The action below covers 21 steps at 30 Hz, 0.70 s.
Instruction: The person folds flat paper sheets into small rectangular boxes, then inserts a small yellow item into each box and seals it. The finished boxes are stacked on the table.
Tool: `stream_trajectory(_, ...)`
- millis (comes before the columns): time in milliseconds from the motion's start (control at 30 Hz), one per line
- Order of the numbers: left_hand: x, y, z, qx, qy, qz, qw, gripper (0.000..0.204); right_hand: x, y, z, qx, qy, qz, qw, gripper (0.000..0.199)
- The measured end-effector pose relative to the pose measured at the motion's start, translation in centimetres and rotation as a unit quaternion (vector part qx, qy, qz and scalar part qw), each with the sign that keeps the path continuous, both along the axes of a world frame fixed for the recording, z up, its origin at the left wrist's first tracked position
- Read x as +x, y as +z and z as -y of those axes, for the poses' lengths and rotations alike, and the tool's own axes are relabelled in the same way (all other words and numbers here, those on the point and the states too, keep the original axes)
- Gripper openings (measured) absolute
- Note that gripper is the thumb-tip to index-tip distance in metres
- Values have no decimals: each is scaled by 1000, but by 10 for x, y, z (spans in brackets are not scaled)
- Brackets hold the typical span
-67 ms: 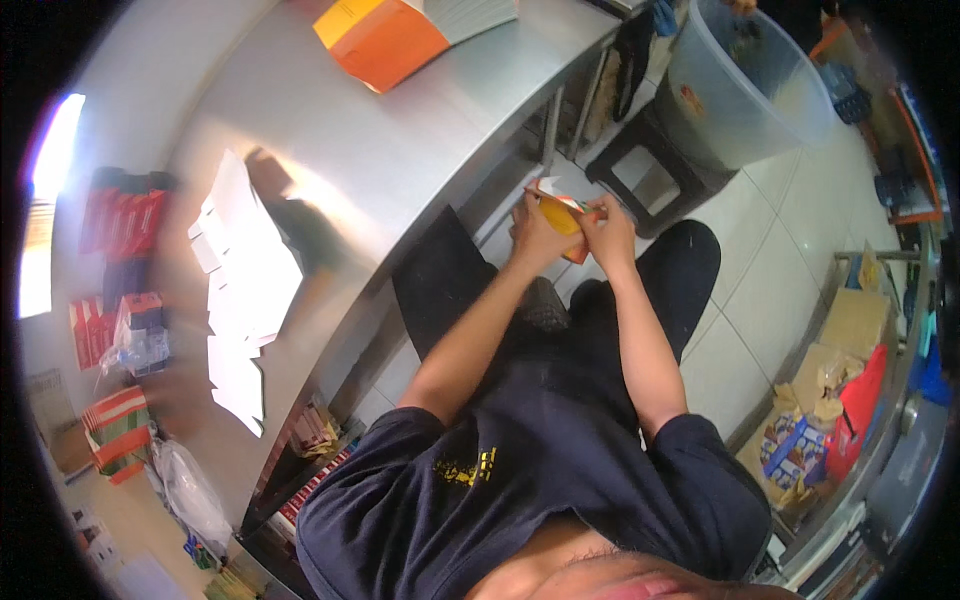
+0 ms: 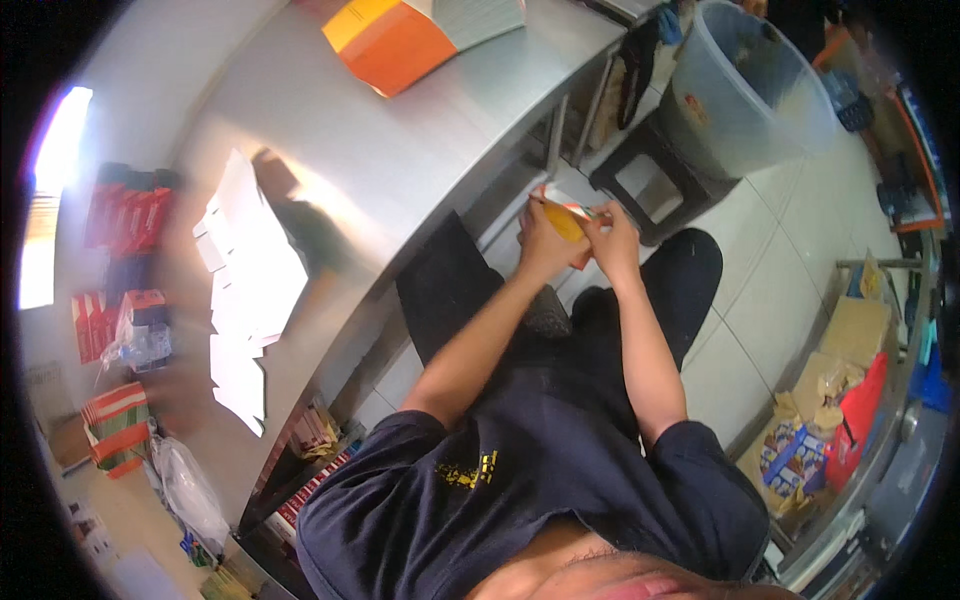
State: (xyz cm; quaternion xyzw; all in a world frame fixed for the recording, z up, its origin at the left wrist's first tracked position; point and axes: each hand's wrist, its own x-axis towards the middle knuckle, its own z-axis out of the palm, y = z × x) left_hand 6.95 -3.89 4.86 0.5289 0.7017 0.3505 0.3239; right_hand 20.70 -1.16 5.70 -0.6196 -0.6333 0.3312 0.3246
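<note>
Table and tub around two hands that grip one small card piece

The metal table (image 2: 390,160) is the largest thing, sweeping up the left side of the view. Next in size is the translucent plastic tub (image 2: 720,135) at the upper right, beside a black stool (image 2: 690,175) on the tiled floor (image 2: 760,230). White card sheets (image 2: 258,265) lie on the table in an uneven, overlapping pile. Toward its far end rests an orange, yellow and grey card stack (image 2: 400,50), cut off by the upper edge of the view.

Smaller are the hands, both off the table, past its right edge and above the person's lap. The left hand (image 2: 545,240) is closed on the left side of the card piece (image 2: 568,224); the right hand (image 2: 612,240) pinches its right side, fingertips near its upper edge. The card piece, orange, yellow and white, is the smallest: it sits directly between the hands, touching both, its yellow face partly covered by fingers. Whether it is flat or folded cannot be told.
</note>
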Motion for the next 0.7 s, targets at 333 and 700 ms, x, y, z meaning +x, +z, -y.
stream_trajectory(333, -12, 140, -7, 352, -117, -82, 925, 86, 45, 5, -19, 26, 190, -552, 811, 63)
stream_trajectory(700, -227, 367, -17, 127, 9, -226, 966, 61, 27, 14, -21, -89, 152, -489, 854, 65)
